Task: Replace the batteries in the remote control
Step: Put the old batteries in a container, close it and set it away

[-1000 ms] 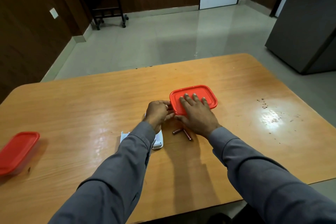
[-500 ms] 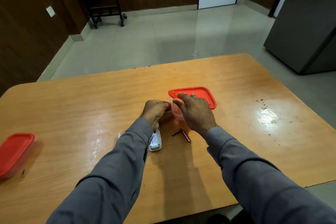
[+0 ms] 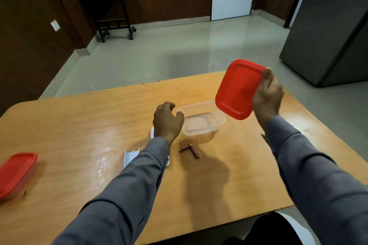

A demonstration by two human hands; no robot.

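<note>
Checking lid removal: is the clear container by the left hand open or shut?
Open. The red lid is held up in the right hand, clear of the clear container.

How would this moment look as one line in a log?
right hand: holds red lid aloft | left hand: at clear container, open | batteries: on table

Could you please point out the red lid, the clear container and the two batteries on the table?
red lid (image 3: 237,89), head view, centre of its flat face.
clear container (image 3: 200,123), head view, on its bare floor.
two batteries (image 3: 193,151), head view, on the body of the nearer battery.
</note>
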